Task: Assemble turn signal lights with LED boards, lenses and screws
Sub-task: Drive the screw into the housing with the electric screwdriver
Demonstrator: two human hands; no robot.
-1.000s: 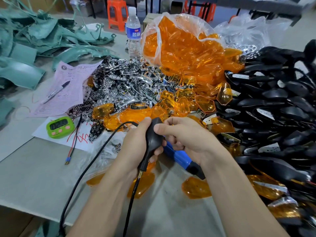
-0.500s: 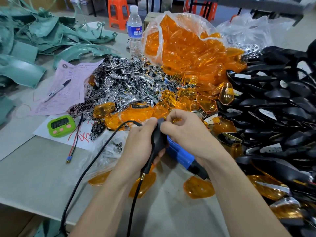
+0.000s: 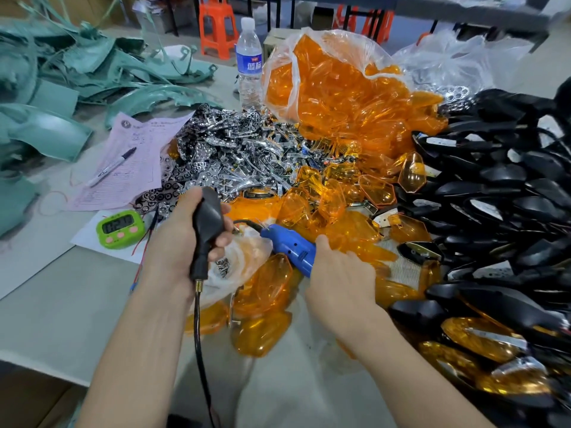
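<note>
Currently the left hand (image 3: 182, 242) is clamped around a black turn signal housing (image 3: 208, 216), fingers curled round its body and thumb on the near side. The housing is held upright, stem down. Its black cable (image 3: 199, 335) drops from below the grip toward the near table edge.

The right hand (image 3: 338, 274) wraps the rear of a blue electric screwdriver (image 3: 292, 247), fingers curled under it and mostly hidden. The tool's tip points left at the held housing and sits just beside the left fingers. Contact between tip and housing: cannot tell.

Loose amber lenses (image 3: 268, 288) lie directly under and between both grips, and more are heaped just beyond the screwdriver. Beyond the left grip is a pile of chrome reflector parts (image 3: 234, 156). Farther back, a clear bag of amber lenses (image 3: 336, 88) spills open. Right of the right hand is a big heap of black housings (image 3: 509, 196), some near ones with lenses fitted.

Left of the left grip, on white paper, is a green digital timer (image 3: 120, 225). Beyond that is a pink form (image 3: 139, 156) with a marker pen (image 3: 111, 166) on it. Far left are green plastic fairing pieces (image 3: 46, 131). A water bottle (image 3: 248, 63) stands upright behind the chrome pile. The grey table (image 3: 61, 304) carries everything.
</note>
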